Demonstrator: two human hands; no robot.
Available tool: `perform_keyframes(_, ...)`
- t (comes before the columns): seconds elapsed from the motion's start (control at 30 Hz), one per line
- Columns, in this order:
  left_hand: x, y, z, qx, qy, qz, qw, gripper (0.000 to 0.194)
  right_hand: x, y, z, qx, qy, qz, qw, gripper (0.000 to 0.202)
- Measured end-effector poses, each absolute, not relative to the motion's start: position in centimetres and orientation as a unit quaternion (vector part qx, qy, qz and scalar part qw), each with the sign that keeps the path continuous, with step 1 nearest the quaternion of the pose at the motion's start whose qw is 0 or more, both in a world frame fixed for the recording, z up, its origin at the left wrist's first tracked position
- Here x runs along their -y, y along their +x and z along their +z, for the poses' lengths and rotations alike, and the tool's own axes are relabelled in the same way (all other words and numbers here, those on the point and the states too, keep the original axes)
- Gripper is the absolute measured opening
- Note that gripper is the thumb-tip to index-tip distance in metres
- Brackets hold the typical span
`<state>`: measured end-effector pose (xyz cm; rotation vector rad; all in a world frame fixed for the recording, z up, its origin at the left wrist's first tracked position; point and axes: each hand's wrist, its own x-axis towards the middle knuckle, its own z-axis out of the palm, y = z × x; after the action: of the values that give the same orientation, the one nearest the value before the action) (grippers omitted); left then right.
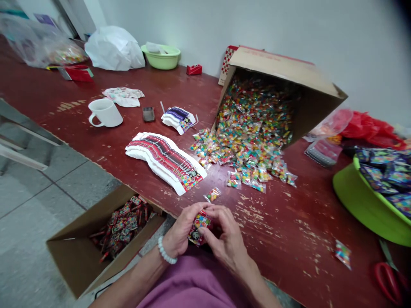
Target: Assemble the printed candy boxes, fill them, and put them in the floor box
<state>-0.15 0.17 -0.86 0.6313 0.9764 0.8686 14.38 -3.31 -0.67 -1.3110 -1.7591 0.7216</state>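
At the table's front edge, my left hand (183,229) and my right hand (224,231) both hold a small red printed packet (201,221) between their fingers. Just beyond them lies a clear candy packet (212,195). A fanned stack of red printed wrappers (167,160) rests to the left, with a smaller purple stack (178,119) behind it. Many small clear candy packets (250,128) spill onto the table from a tipped cardboard box (276,62).
An open carton (73,252) of red packets stands below the table's left edge. A white mug (105,113) is at left. At right are a green basin (353,192), a single packet (343,254) and red-handled scissors (388,282).
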Motion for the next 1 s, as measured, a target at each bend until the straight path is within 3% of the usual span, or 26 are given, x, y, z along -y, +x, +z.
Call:
perform_keyframes(0.13,-0.2,0.1,-1.2,-0.437,0.248,0.441,0.744,0.031,3.7,13.4,-0.7,0.769,-0.537,0.171,0.301,0.08)
perform_keyframes(0.2,-0.3,0.0,-1.2,-0.426,0.213,0.439,0.761,0.033,3.5,12.8,-0.8,0.787,-0.535,0.133,0.275,0.091)
perform_keyframes(0.43,-0.4,-2.3,-0.5,-0.399,0.198,0.432,0.784,0.037,2.0,10.2,-1.0,0.788,-0.505,0.152,0.317,0.073)
perform_keyframes(0.57,0.5,-5.4,-0.2,-0.472,0.226,0.441,0.729,0.044,0.7,8.6,-0.2,0.812,-0.45,0.207,0.307,0.078)
perform_keyframes(0.67,1.4,-9.4,-0.5,-0.573,0.302,0.4,0.649,0.054,-1.9,9.2,-0.6,0.805,-0.47,0.195,0.304,0.086)
perform_keyframes(0.77,1.9,-14.1,-1.1,-0.702,0.456,0.345,0.425,0.051,-5.7,11.1,-2.0,0.741,-0.593,0.12,0.291,0.063)
perform_keyframes(0.83,2.0,-16.4,-1.6,-0.738,0.505,0.311,0.322,0.054,-7.9,12.0,-3.1,0.722,-0.639,0.084,0.252,0.063)
perform_keyframes(1.0,1.2,-16.1,-2.0,-0.714,0.553,0.312,0.295,0.048,-9.7,11.9,-4.8,0.693,-0.689,0.088,0.193,0.063)
